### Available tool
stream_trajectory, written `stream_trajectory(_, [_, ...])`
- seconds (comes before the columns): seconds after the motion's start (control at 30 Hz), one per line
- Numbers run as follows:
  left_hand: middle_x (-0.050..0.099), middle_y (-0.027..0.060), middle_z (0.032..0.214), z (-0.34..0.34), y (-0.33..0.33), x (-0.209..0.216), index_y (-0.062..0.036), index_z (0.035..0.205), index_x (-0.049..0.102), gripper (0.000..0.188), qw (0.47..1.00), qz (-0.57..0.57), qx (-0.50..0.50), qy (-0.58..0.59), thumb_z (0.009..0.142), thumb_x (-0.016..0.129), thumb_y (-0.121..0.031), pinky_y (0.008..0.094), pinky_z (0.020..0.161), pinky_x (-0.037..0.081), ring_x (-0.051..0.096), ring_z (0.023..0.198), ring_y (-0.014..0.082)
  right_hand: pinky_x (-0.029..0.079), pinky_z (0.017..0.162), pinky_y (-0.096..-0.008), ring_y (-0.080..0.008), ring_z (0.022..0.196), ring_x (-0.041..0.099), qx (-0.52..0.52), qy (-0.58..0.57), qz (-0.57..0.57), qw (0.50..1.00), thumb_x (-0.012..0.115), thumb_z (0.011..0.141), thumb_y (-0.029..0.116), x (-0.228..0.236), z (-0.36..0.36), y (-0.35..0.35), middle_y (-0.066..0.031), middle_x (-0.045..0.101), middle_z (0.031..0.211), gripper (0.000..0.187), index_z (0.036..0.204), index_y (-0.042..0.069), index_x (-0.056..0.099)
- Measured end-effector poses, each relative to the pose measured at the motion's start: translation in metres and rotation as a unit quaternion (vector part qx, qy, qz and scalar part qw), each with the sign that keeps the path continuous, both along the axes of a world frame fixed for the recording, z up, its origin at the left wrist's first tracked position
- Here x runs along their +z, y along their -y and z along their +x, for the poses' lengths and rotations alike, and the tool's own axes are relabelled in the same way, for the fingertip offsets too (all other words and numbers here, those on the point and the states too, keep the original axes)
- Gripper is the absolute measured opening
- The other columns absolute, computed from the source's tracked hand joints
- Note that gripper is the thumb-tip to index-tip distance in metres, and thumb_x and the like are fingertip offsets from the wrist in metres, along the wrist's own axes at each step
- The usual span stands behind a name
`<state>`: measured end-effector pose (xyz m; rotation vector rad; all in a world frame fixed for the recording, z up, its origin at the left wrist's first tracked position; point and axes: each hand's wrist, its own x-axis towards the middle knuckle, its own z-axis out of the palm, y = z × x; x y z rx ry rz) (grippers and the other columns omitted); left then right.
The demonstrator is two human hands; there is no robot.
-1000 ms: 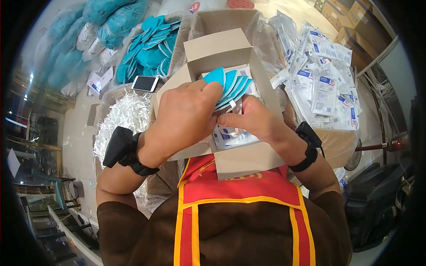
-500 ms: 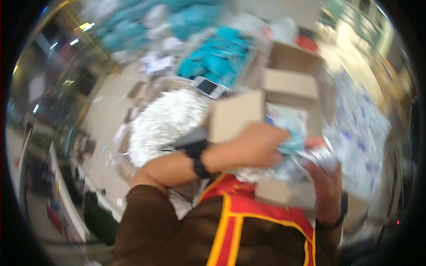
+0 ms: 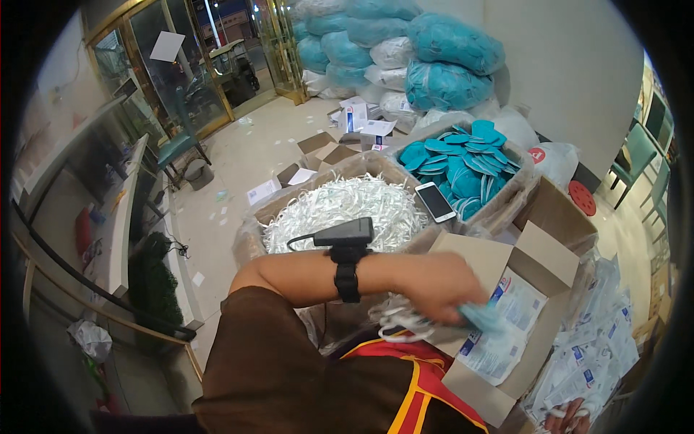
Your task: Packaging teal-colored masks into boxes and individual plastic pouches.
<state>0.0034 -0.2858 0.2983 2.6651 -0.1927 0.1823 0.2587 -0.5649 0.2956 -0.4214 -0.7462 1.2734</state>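
My left hand [image 3: 448, 289] is closed on a light-blue, motion-blurred bundle [image 3: 484, 318] that looks like face masks. White ear loops [image 3: 401, 315] hang beside its wrist. Below that hand is an open brown carton [image 3: 535, 362] with flat printed packets [image 3: 499, 354] inside. At the lower right edge, only the curled fingers of my right hand [image 3: 567, 416] show, on a clear plastic packet [image 3: 578, 387] in a pile of similar printed ones. A dark device [image 3: 350, 231] is strapped to my left wrist.
Ahead, one lined box [image 3: 249, 249] holds a heap of white strips [image 3: 340, 210]; another holds teal pads [image 3: 463, 166]. A white phone [image 3: 435, 201] rests between them. Bulging teal and white bags [image 3: 448, 61] are stacked against the back wall. Small opened cartons [image 3: 325, 152] lie on the floor.
The view has swung, bringing the floor and doors into sight. My right hand has left the left hand's side and moved down to the packet pile. The left still grips the light-blue bundle.
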Motion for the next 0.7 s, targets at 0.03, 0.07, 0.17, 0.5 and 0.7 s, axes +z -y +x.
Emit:
stream_trajectory(0.03, [0.057, 0.0140, 0.072, 0.000, -0.004, 0.003, -0.0051, 0.083, 0.053, 0.029, 0.995, -0.033, 0.074, 0.066, 0.072, 0.070, -0.027, 0.0460, 0.061, 0.043, 0.057, 0.072, 0.0385, 0.045, 0.053, -0.0318, -0.0156, 0.059, 0.050, -0.001, -0.001, -0.001, 1.000, 0.059, 0.082, 0.006, -0.011, 0.007, 0.002, -0.0097, 0.058, 0.086, 0.025, 0.106, -0.001, 0.057])
stream_trajectory(0.07, [0.056, 0.0144, 0.073, -0.004, -0.006, 0.005, -0.0045, 0.084, 0.052, 0.031, 0.977, -0.065, 0.150, 0.138, 0.074, 0.070, -0.028, 0.0456, 0.061, 0.042, 0.056, 0.073, 0.0387, 0.043, 0.050, -0.0306, -0.0148, 0.059, 0.051, -0.066, 0.068, -0.137, 0.986, 0.058, 0.083, 0.004, -0.024, 0.021, 0.009, -0.0102, 0.059, 0.085, 0.024, 0.107, -0.001, 0.057])
stream_trajectory(0.17, [0.053, 0.0156, 0.077, 0.029, 0.012, -0.011, -0.0030, 0.085, 0.050, 0.035, 0.942, -0.154, 0.149, 0.260, 0.076, 0.071, -0.030, 0.0419, 0.063, 0.042, 0.053, 0.075, 0.0385, 0.047, 0.058, -0.0281, -0.0170, 0.066, 0.057, -0.190, 0.250, -0.207, 0.927, 0.064, 0.083, 0.011, -0.073, 0.025, -0.014, -0.0132, 0.061, 0.088, 0.039, 0.116, -0.004, 0.050])
stream_trajectory(0.5, [0.055, 0.0102, 0.081, 0.082, 0.065, -0.047, -0.0013, 0.096, 0.051, 0.040, 0.814, -0.531, 0.123, 0.202, 0.080, 0.072, -0.031, 0.0328, 0.071, 0.044, 0.055, 0.081, 0.0181, 0.052, 0.090, -0.0351, -0.0249, 0.107, 0.059, -0.166, 0.108, -0.100, 0.975, 0.070, 0.080, 0.043, -0.083, -0.009, -0.073, -0.0172, 0.055, 0.121, 0.078, 0.132, -0.005, 0.036])
stream_trajectory(0.7, [0.056, 0.0151, 0.083, 0.084, 0.066, -0.041, -0.0014, 0.095, 0.050, 0.041, 0.886, -0.361, 0.196, 0.217, 0.080, 0.071, -0.034, 0.0350, 0.070, 0.045, 0.056, 0.079, 0.0326, 0.052, 0.083, -0.0345, -0.0235, 0.100, 0.061, 0.106, -0.066, 0.014, 0.992, 0.073, 0.079, 0.039, -0.076, -0.009, -0.078, -0.0142, 0.058, 0.114, 0.074, 0.129, -0.005, 0.040])
